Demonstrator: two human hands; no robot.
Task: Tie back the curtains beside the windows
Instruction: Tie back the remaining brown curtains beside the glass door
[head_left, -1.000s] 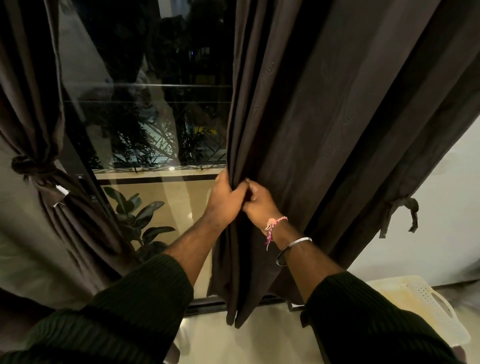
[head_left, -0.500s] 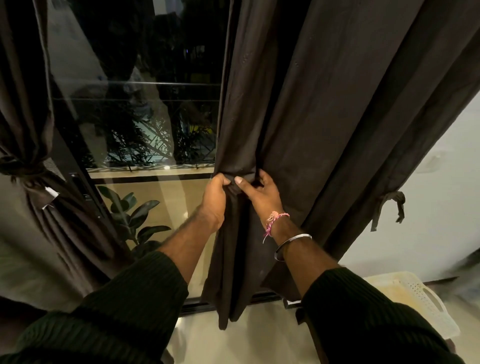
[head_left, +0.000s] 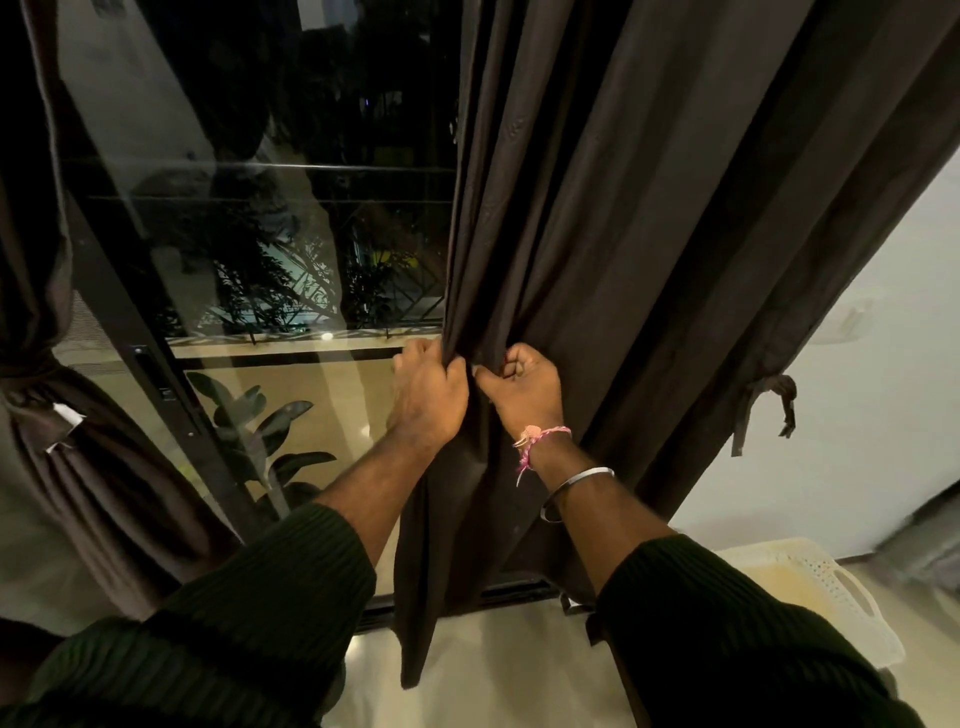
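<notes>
Where the right curtain (head_left: 649, 218) meets the window (head_left: 291, 249), its inner edge is bunched between two hands: the left hand (head_left: 428, 397) and the right hand (head_left: 522, 392), each clenched on the fabric, knuckles almost touching. Two curtains show; the left curtain (head_left: 47, 395), at the window's other side, is already gathered. One loose tie (head_left: 766, 402) hangs on the right curtain's far edge, well apart from both hands.

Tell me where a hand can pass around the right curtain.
Free: the gap in front of the glass window, left of the dark brown right curtain, and the white wall side near the dangling fabric tie. Crowded: mid-fold, where the left hand and right hand clutch it.
</notes>
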